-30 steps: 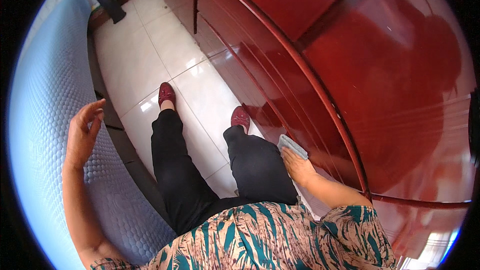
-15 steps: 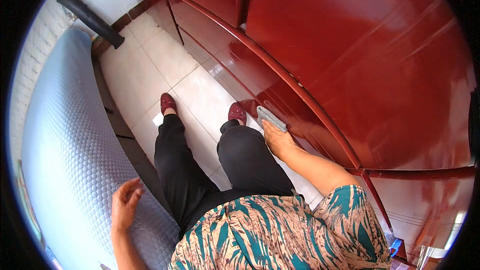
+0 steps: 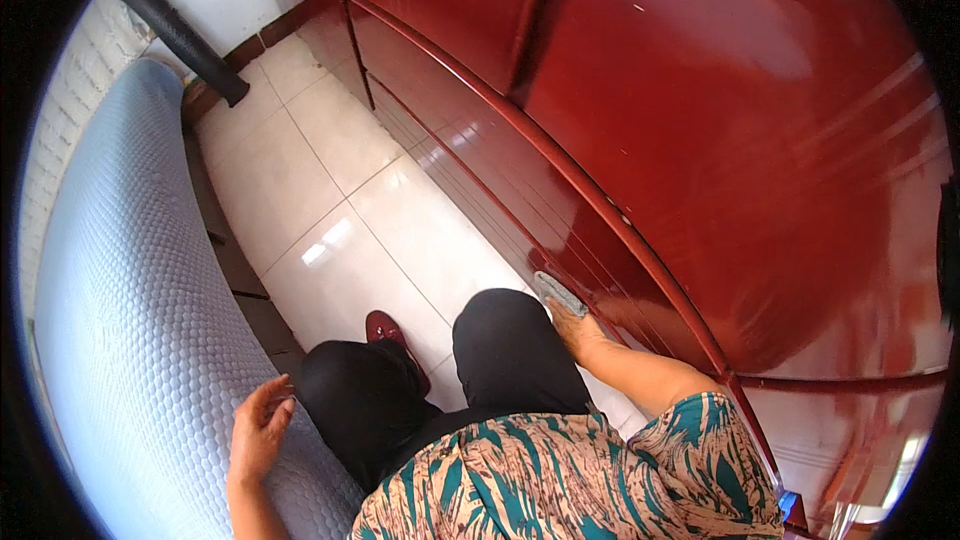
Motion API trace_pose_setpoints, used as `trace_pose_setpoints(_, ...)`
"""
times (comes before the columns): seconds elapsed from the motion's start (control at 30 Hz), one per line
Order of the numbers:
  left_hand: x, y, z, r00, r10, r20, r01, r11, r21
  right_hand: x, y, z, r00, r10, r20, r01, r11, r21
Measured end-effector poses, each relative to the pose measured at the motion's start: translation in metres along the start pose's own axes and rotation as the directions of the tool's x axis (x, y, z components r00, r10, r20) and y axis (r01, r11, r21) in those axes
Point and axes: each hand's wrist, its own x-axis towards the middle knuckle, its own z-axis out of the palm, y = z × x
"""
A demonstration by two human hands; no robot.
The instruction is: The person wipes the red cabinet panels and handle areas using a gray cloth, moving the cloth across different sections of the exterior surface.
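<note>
My right hand (image 3: 576, 330) presses a folded grey cloth (image 3: 560, 293) against the lower part of a glossy dark red cabinet (image 3: 640, 270), low down beside my right knee. Its fingers are partly hidden behind the cloth and by the knee. On the other side, my left hand (image 3: 262, 425) is held with loosely bent fingers apart and nothing in it. It hovers over or rests near the edge of a pale blue, honeycomb-textured mattress (image 3: 150, 290); contact cannot be made out.
White floor tiles (image 3: 330, 160) run between mattress and cabinet. A black rolled-up sheet (image 3: 185, 38) leans by the wall at the far left. A raised rail (image 3: 520, 125) crosses the cabinet front. A small blue item (image 3: 788, 503) is at the lower right.
My knees are bent further and the view has shifted. My right hand has moved with the cloth nearer to me along the cabinet's lower panel. The left hand stays by the mattress.
</note>
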Motion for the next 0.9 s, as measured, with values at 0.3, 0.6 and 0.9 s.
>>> trace_pose_setpoints(0.3,-0.034,-0.006,-0.013,0.991,-0.111,0.077,0.124,0.973,-0.192,0.019,0.046,-0.063,0.943,0.297,-0.149,-0.205,0.874,0.440)
trace_pose_setpoints(0.6,-0.039,0.015,-0.024,0.993,-0.057,0.106,0.077,0.978,-0.196,0.066,0.076,-0.065,0.794,0.486,-0.366,-0.225,0.793,0.566)
trace_pose_setpoints(0.9,-0.048,0.043,-0.017,0.998,0.010,0.054,-0.010,1.000,0.002,0.066,0.111,-0.094,0.816,0.475,-0.328,-0.229,0.787,0.572)
